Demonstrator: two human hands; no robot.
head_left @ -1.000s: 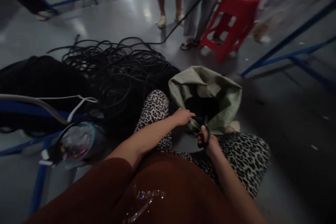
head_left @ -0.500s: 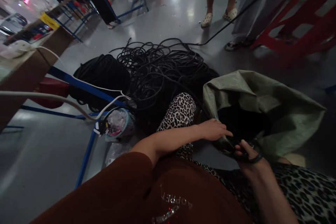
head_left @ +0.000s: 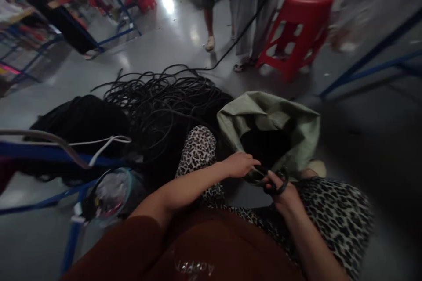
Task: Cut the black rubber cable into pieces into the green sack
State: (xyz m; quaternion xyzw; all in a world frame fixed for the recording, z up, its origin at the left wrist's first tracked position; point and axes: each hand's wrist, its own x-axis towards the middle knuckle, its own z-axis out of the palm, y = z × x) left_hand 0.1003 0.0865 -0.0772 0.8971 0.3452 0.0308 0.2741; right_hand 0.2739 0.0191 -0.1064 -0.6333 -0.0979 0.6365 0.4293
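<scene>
My left hand [head_left: 241,164] is closed at the near rim of an open green sack [head_left: 305,129], pinching a black cord whose held part is mostly hidden. Close beside it, my right hand [head_left: 281,189] grips what look like black-handled scissors [head_left: 282,181], their dark loops around the fingers. The scissors' tips meet the dark area by my left fingertips. Inside the sack it is too dark to make out the contents. A loose tangle of black cord [head_left: 158,105] lies on the floor beyond my knee, and one strand runs from it toward my left hand.
A dark bundle [head_left: 82,118] lies left of the tangle. Nearer stands a bin [head_left: 114,193] with plastic scraps, beside a blue table frame [head_left: 70,241] and a white cable [head_left: 108,142]. Beyond the sack are a red stool [head_left: 296,26] and standing people's legs [head_left: 245,30].
The view has swung right, so the sack, tangle and bin appear farther left and the whole red stool shows. Both hands stay together at the sack's near rim.
</scene>
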